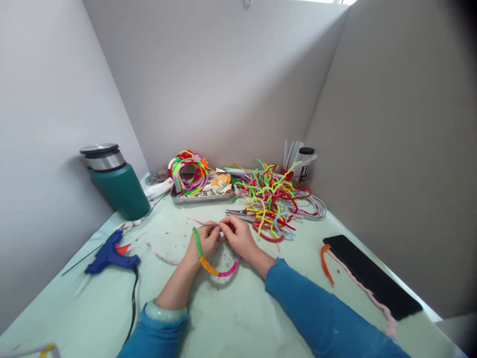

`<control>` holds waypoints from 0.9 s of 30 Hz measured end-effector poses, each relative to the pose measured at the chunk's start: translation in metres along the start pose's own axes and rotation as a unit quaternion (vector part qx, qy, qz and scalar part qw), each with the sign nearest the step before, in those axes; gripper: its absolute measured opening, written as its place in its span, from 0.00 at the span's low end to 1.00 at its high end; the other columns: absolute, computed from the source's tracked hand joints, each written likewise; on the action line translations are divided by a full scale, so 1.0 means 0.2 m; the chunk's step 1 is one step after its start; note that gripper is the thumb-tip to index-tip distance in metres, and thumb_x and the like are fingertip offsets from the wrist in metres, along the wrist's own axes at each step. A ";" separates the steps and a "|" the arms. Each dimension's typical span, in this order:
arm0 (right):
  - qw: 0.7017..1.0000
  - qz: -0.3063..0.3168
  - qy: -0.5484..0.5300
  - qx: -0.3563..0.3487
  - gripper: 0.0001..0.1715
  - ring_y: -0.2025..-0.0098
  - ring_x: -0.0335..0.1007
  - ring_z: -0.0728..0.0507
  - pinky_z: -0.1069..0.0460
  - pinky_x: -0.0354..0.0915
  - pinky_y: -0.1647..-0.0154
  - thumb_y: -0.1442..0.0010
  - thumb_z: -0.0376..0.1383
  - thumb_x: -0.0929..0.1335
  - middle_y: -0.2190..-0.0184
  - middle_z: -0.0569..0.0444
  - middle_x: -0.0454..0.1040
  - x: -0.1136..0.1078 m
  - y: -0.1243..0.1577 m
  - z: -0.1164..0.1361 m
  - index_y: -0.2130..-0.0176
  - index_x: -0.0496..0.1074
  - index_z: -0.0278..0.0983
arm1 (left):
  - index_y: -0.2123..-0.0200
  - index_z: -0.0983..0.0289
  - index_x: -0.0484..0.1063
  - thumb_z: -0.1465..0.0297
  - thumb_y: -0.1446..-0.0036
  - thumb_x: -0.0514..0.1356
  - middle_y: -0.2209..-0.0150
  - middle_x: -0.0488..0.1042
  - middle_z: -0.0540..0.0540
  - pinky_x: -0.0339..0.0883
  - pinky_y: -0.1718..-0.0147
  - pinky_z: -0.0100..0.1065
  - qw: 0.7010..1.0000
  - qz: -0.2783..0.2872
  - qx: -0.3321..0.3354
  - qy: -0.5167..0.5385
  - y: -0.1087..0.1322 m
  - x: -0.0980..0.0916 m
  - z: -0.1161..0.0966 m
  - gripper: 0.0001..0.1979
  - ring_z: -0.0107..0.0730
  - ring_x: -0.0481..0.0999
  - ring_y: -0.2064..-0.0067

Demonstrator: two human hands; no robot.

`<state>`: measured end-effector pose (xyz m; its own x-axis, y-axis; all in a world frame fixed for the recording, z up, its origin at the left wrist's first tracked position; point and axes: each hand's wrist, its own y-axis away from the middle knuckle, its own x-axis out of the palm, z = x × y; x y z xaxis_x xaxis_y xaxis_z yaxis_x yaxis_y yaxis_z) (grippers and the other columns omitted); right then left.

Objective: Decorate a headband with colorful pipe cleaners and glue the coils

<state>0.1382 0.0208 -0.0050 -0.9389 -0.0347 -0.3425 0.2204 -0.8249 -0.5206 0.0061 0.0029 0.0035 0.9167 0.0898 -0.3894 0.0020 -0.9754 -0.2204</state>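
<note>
A band covered in green, orange, magenta and purple pipe cleaner (208,267) curves down below my hands in a loop. My left hand (206,241) is closed in a pinch at the top of it, and my right hand (238,237) pinches right beside it, the fingertips meeting. From that pinch a pale pink pipe cleaner (197,219) sticks out to the upper left. The exact spot gripped is hidden by the fingers. Just beyond my right hand lie scissors (244,217) with red handles.
Behind stand a metal tray (203,199) of small pieces with colourful finished bands (188,174) and a heap of pipe cleaners (266,194). To the left are a blue glue gun (112,253) and a green bottle (121,191). At right lies a black flat object (372,278).
</note>
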 end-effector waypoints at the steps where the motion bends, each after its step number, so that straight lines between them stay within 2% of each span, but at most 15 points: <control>1: 1.000 0.002 0.003 -0.002 0.07 0.69 0.66 0.48 0.55 0.61 0.69 0.42 0.33 0.62 0.73 0.55 0.71 0.00 0.00 0.00 0.69 0.69 0.36 | 0.79 0.64 0.70 0.64 0.49 0.53 0.82 0.68 0.51 0.56 0.78 0.28 1.000 0.000 -0.003 -0.001 0.00 0.00 0.00 0.14 0.28 0.65 0.78; 5: 0.999 -0.005 0.030 -0.018 0.07 0.69 0.64 0.48 0.54 0.60 0.67 0.41 0.33 0.61 0.72 0.55 0.70 -0.01 0.00 0.00 0.68 0.68 0.36 | 0.76 0.65 0.73 0.63 0.48 0.53 0.81 0.71 0.52 0.55 0.79 0.27 1.000 0.011 -0.005 -0.005 -0.01 0.00 0.02 0.15 0.28 0.66 0.79; 9: 0.997 -0.007 0.063 -0.034 0.07 0.67 0.64 0.48 0.54 0.59 0.66 0.41 0.33 0.60 0.71 0.54 0.69 -0.01 0.00 -0.01 0.67 0.67 0.36 | 0.72 0.65 0.75 0.61 0.48 0.53 0.78 0.73 0.53 0.59 0.75 0.28 0.999 0.008 0.001 -0.037 0.00 0.00 0.03 0.15 0.31 0.71 0.75; 20: 0.997 -0.021 0.076 -0.012 0.08 0.68 0.64 0.47 0.54 0.58 0.66 0.39 0.35 0.60 0.72 0.54 0.68 -0.04 -0.02 -0.02 0.67 0.65 0.36 | 0.63 0.61 0.72 0.61 0.47 0.54 0.67 0.76 0.55 0.61 0.69 0.31 0.975 -0.079 0.043 -0.204 0.03 -0.03 0.01 0.13 0.34 0.73 0.69; 23: 0.997 -0.016 0.075 -0.009 0.08 0.69 0.64 0.48 0.54 0.58 0.67 0.39 0.35 0.60 0.72 0.54 0.68 -0.07 -0.03 -0.03 0.68 0.64 0.36 | 0.62 0.61 0.71 0.61 0.46 0.52 0.65 0.76 0.55 0.62 0.66 0.32 0.983 -0.097 0.025 -0.154 0.02 -0.06 0.00 0.13 0.34 0.73 0.66; 25: 0.997 -0.005 0.076 -0.020 0.07 0.68 0.63 0.48 0.54 0.57 0.67 0.39 0.35 0.60 0.72 0.55 0.68 -0.09 -0.04 -0.04 0.68 0.64 0.36 | 0.61 0.62 0.70 0.59 0.45 0.49 0.65 0.76 0.55 0.63 0.70 0.32 0.993 -0.097 -0.031 -0.063 0.01 -0.08 0.00 0.17 0.32 0.72 0.69; 27: 0.996 0.006 0.078 -0.034 0.07 0.68 0.63 0.48 0.54 0.57 0.66 0.39 0.34 0.60 0.71 0.55 0.68 -0.11 -0.04 -0.06 0.67 0.64 0.36 | 0.60 0.64 0.69 0.53 0.45 0.46 0.67 0.76 0.56 0.62 0.76 0.31 0.991 -0.074 -0.111 0.030 0.00 -0.09 -0.01 0.23 0.30 0.71 0.75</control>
<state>0.1603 0.0350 -0.0018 -0.8850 0.0482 -0.4631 0.2532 -0.7849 -0.5655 -0.0094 0.0003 0.0121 0.9216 0.2303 -0.3125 0.2202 -0.9731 -0.0676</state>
